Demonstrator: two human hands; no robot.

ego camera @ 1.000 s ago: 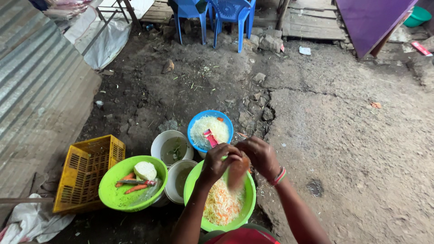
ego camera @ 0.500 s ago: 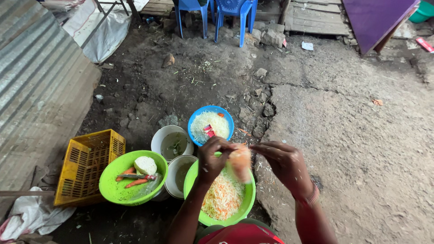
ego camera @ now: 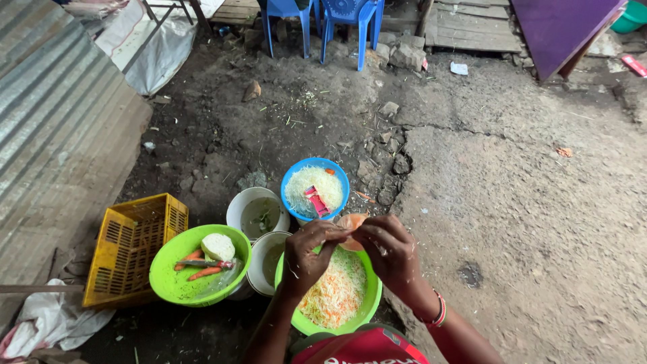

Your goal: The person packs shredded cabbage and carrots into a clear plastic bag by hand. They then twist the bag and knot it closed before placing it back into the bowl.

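A single head-worn view is given, aimed steeply down and forward from above. The hands and bowls on the ground (ego camera: 526, 222) are seen close at the lower edge; blue chairs (ego camera: 323, 20) are seen farther off at the top.

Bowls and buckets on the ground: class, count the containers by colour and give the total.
Green bowls: 2, one with carrots, one with shredded mix
Blue bowl: 1
White buckets: 2, the farther and the nearer
Yellow crate: 1
Total: 6
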